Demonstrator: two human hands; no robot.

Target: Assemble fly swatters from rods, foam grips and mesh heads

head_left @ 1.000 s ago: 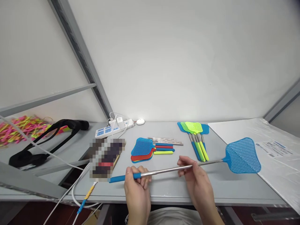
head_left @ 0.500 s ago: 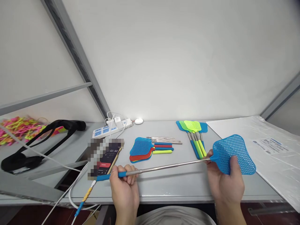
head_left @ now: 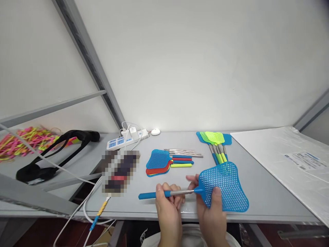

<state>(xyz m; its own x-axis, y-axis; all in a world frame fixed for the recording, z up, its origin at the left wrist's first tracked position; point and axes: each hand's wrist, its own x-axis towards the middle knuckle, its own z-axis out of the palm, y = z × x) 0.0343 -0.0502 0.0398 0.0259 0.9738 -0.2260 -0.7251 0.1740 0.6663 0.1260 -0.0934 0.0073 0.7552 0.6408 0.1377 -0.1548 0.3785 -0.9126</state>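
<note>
A fly swatter (head_left: 223,187) with a blue mesh head, a short stretch of silver telescopic rod and a blue handle lies across both hands above the table's front. My left hand (head_left: 168,202) is closed around its handle, near where the rod begins. My right hand (head_left: 209,209) grips the base of the mesh head, thumb on top. Behind lie loose blue and red swatter heads (head_left: 158,160), coloured handles (head_left: 182,165) and bare metal rods (head_left: 183,153). Several swatters (head_left: 218,147) with blue and yellow-green heads lie bunched at the back right.
A phone (head_left: 122,173), partly blurred out, lies left with a cable. A white power strip (head_left: 128,139) and a small white round device (head_left: 155,132) stand at the back. Black straps (head_left: 59,154) and colourful pieces (head_left: 28,140) are far left. White wrapped sheeting (head_left: 277,154) covers the right.
The swatter's long rod has been collapsed to a short length. My hands have come together, the right moving left with the mesh head, the left moving right with the handle.
</note>
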